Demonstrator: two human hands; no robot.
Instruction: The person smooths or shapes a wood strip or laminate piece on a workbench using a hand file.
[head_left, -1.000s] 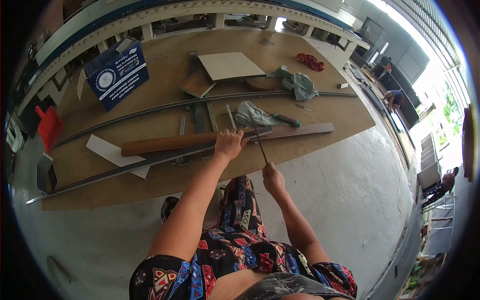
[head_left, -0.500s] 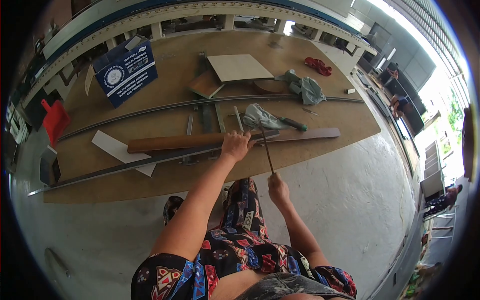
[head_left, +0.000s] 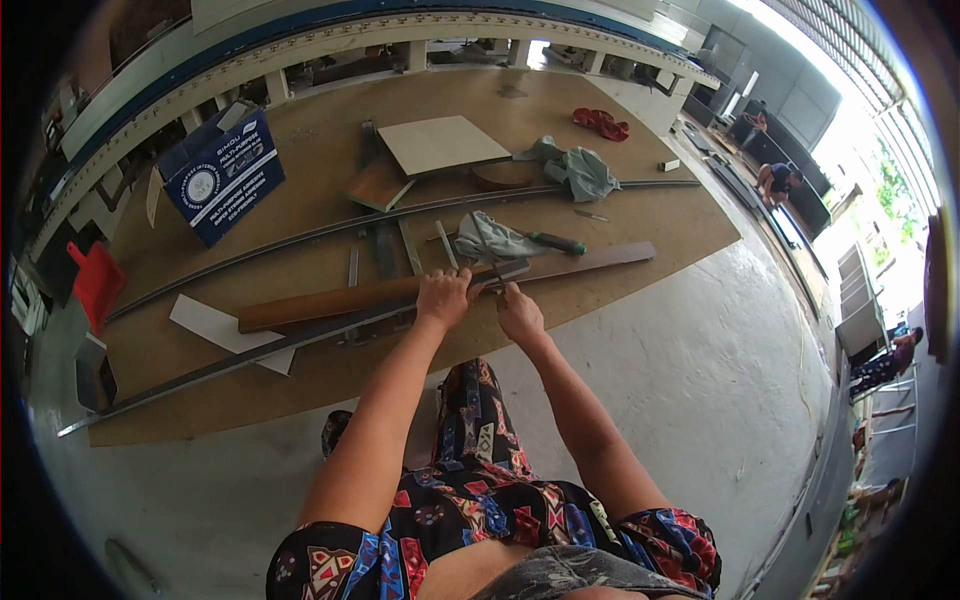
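Observation:
My left hand (head_left: 444, 297) is closed around the dark metal strip (head_left: 340, 324) near its right end, beside the brown wooden board (head_left: 330, 303). Close to its right, my right hand (head_left: 521, 314) grips the lower end of a thin dark rod (head_left: 484, 238), which crosses the strip's end and points away from me. Just beyond the hands lie a grey-green cloth (head_left: 490, 240) and a tool with a dark green handle (head_left: 558, 243). A white strip (head_left: 225, 332) lies under the left part of the metal strip.
A blue box (head_left: 225, 175) and a red dustpan (head_left: 97, 285) are on the left. Farther back are a cream panel (head_left: 443, 145), a long curved strip (head_left: 330, 229), another cloth (head_left: 580, 170) and a red cloth (head_left: 601, 124). People are at the far right.
My right hand has moved up and forward, close to my left hand, and the rod has slid forward across the strip's end. The whole view has shifted slightly.

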